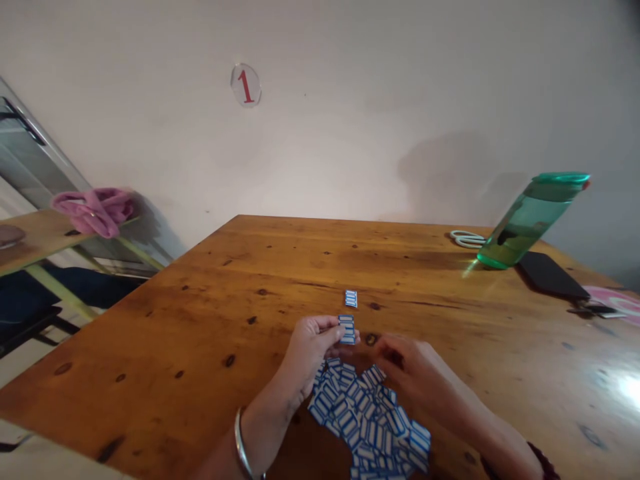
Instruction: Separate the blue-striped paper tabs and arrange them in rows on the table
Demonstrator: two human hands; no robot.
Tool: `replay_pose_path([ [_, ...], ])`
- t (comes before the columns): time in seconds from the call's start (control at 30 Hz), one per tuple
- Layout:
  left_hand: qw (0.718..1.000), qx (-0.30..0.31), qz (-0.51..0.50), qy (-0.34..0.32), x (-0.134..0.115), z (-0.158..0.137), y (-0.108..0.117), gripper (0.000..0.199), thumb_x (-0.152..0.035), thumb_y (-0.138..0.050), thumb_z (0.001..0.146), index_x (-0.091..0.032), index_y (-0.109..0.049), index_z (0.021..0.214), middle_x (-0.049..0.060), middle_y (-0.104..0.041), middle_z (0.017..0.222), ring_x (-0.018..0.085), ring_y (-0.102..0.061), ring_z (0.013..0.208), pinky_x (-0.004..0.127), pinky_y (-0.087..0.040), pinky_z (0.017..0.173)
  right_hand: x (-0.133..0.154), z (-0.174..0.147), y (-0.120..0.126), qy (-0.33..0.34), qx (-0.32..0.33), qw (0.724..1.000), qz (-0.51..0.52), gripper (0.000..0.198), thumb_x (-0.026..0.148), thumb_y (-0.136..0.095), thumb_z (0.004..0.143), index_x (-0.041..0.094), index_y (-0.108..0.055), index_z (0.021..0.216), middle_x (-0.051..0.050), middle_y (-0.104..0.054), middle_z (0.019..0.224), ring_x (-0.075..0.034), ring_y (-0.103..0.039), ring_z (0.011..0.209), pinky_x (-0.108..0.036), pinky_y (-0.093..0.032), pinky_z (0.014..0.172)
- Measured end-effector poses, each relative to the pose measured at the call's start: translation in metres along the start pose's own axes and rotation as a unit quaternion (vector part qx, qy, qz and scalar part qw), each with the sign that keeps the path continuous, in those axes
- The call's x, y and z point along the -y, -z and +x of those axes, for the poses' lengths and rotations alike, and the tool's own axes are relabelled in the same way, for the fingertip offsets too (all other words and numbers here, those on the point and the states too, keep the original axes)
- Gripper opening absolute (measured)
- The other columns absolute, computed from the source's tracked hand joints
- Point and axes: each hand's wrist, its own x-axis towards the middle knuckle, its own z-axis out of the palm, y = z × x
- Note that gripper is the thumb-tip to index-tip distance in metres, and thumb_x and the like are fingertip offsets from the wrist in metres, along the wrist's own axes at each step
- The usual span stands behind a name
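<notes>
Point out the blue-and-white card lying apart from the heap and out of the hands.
The card just beyond the left hand, alone on the table; the others visible lie in the heap or in that hand.

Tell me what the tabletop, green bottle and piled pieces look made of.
Tabletop: seemingly varnished wood, by its knots and glare. Green bottle: probably translucent, glossy plastic, as light passes through; glass isn't ruled out. Piled pieces: perhaps printed card, looking thin and flat; finish unclear.

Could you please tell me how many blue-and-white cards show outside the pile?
2: a far card on the table, and a held card in the left hand; more may be hidden beneath either.
</notes>
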Motion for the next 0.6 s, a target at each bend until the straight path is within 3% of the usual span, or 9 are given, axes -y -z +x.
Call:
replay_pose_path([
  [0.27,1.000,0.005,-0.005,-0.008,-0.0008,-0.0007,0.0007,0.023,-0.028,-0.066,0.064,-0.008,-0.067,0.074,0.012,-0.070,0.075,0.019,-0.064,0.070,0.027,-0.050,0.061,-0.0015,-0.0027,-0.0014,0.050,0.093,0.993,-0.050,0.025,0.006,-0.047,0.069,0.021,-0.058,0.084,-0.003,-0.055,0.085,-0.017,-0.053,0.078,-0.027,-0.039,0.067],
  [0.6,1.000,0.007,-0.011,-0.005,-0.0009,-0.0010,-0.0013,0.019,-0.025,-0.065,0.065,-0.008,-0.066,0.071,0.011,-0.069,0.071,0.018,-0.064,0.068,0.026,-0.050,0.060,-0.0074,-0.0009,-0.0069,0.059,0.113,0.986,-0.103,0.010,0.009,-0.048,0.074,0.018,-0.051,0.074,-0.005,-0.053,0.085,-0.019,-0.050,0.080,-0.030,-0.039,0.068],
])
